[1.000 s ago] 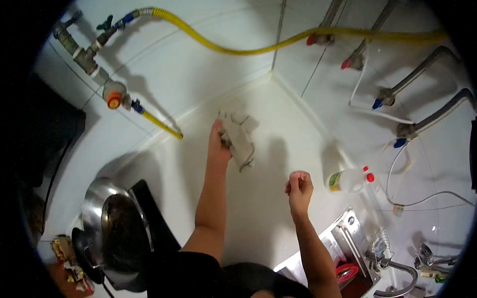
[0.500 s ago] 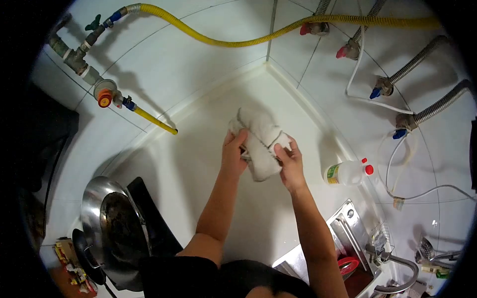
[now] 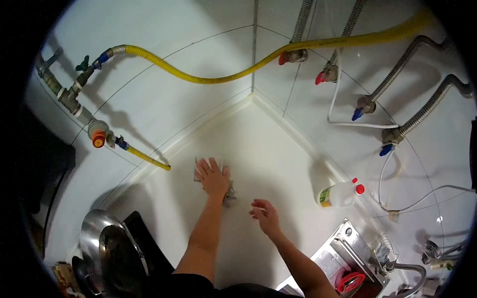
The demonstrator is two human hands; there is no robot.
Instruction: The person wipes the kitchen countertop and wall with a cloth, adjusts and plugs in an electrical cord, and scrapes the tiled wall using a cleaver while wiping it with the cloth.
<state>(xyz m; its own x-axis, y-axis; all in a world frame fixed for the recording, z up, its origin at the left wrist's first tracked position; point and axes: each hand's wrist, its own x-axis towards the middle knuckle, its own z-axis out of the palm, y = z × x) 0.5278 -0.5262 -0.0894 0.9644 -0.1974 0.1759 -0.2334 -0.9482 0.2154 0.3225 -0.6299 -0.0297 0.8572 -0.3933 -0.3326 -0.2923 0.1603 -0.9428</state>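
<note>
Brought cloth (image 3: 229,197) down onto counter (image 3: 278,159), ten o'clock from right hand (image 3: 265,216), loosely curled, seemingly empty. Pinned under wide-spread left hand (image 3: 214,181); best pressed flat, evenly.

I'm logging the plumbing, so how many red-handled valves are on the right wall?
2: the upper valve, by the yellow hose, and the lower valve, below it and to its right. Any outside the picture can't be counted.

White countertop (image 3: 258,149) under cloth (image 3: 230,196) and plastic bottle (image 3: 341,194).
</note>
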